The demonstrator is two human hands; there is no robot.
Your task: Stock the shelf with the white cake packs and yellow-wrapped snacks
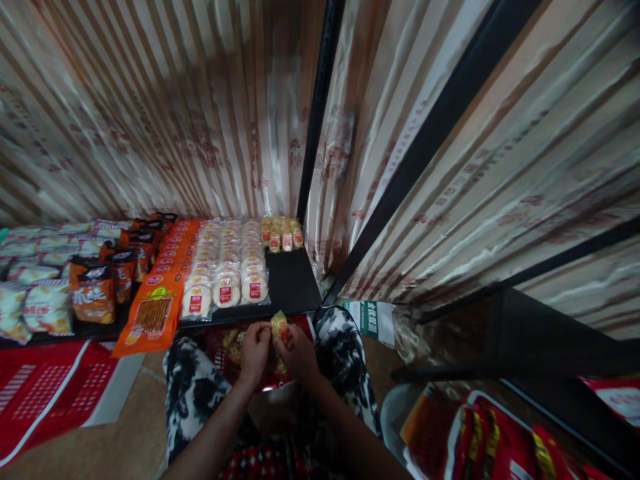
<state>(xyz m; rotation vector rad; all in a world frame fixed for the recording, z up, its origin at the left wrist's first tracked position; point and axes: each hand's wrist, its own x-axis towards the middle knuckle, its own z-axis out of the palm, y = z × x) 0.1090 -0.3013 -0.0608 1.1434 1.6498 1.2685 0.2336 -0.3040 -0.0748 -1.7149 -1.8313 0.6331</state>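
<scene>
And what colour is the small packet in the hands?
The packet is pale yellow with a reddish-orange mark, in the head view.

Right hand (296,350): pinches a yellow packet (279,325)
Left hand (255,347): fingertips at the packet's left edge
Red container (306,325): near, below both hands
Black shelf (295,285): small yellow packs (286,235) far right; then leftward white round packs (227,277), orange packs (155,300), orange-brown bags (93,295)
Curtain (200,100): pleated, far side

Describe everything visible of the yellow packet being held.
The packet is small and pale yellow, with a reddish printed patch and what looks like plastic wrapping. It is held roughly upright near the edge of the black shelf. The right hand holds its lower part; the left hand is at its left side, grip unclear.
</scene>
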